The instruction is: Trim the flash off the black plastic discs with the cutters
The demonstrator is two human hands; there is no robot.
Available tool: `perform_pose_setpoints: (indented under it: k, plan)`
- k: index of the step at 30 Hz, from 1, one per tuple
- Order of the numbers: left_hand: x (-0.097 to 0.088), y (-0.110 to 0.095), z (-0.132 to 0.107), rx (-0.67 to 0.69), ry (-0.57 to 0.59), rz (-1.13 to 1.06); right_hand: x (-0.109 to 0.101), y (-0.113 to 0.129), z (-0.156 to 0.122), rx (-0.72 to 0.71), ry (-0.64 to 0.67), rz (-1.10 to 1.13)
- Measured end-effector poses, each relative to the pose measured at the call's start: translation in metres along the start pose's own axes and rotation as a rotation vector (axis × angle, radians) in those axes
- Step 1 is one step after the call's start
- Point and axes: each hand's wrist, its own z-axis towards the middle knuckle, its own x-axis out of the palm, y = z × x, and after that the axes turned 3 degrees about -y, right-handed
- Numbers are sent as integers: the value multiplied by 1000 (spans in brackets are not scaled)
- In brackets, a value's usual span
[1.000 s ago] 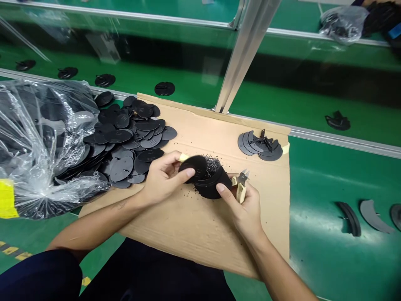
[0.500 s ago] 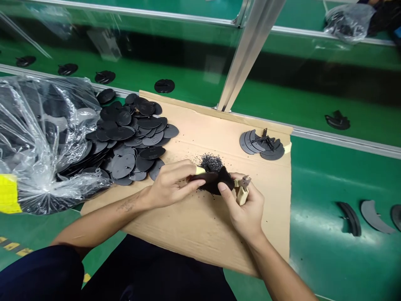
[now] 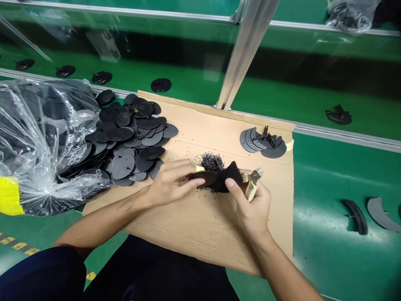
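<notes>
"What are you holding, and where?"

"At the middle of the view, over a sheet of cardboard (image 3: 194, 221), my left hand (image 3: 173, 182) pinches a flat black disc (image 3: 206, 178) between thumb and fingers. My right hand (image 3: 252, 205) grips a curved black part (image 3: 232, 176) at three o'clock of the disc, the thumb pressing its face. The two pieces overlap in my view; I cannot tell whether they are joined."

"And the tool?"

"Cutters (image 3: 251, 189) with cream handles sit in that same right hand, blades aiming toward one o'clock. I likely carry them there so my thumb can steady the part without my setting the tool down."

"What lies around?"

"From the parts in my hands, a heap of tiny black specks (image 3: 210, 159) is just beyond, at twelve o'clock. The cardboard seems placed to catch them and shield the green bench (image 3: 328, 167). At ten o'clock, loose discs (image 3: 119, 133) spread beside a clear plastic bag (image 3: 46, 138), probably so my left hand can reach them. At two o'clock, a tight cluster of dark parts (image 3: 267, 144) sits near the cardboard's far corner, perhaps to keep it separate from the loose discs."
</notes>
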Motion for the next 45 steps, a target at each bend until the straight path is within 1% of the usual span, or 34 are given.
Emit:
perform_pose_setpoints:
  k: [3,5,8,12,14,18,25,30,32,36,38,39,41,43,45]
  plan:
    - [-1,3,1,-35,-136,42,0,-10,2,49,-65,85]
    - [-2,3,0,-43,-158,20,-1,-12,3,62,-59,84]
    - [1,3,-3,-48,-124,-27,-1,-6,4,71,24,18]
    - [5,4,-7,-127,-55,-65,1,7,3,91,242,14]
    - [6,5,-7,-161,-26,-61,2,10,3,108,306,45]
    - [8,3,-7,-166,-29,-16,3,9,3,110,300,68]
    - [12,-1,-9,-191,-42,20,3,7,3,46,288,97]
    - [13,1,-11,-219,-70,-11,3,6,1,-30,265,43]
    - [13,2,-11,-236,-64,-40,3,5,0,-57,256,23]
    - [14,4,-10,-290,11,-253,2,2,0,-109,263,-18]
    - [13,4,-9,-296,23,-338,2,1,0,-146,263,-54]
    - [12,4,-8,-284,18,-341,1,0,0,-177,254,-79]
    - [10,4,-8,-217,-1,-272,1,0,1,-281,219,-137]
    - [9,3,-8,-110,1,-171,-1,0,3,-416,195,-201]
    - [8,2,-9,11,19,-96,-3,-1,4,-540,216,-255]
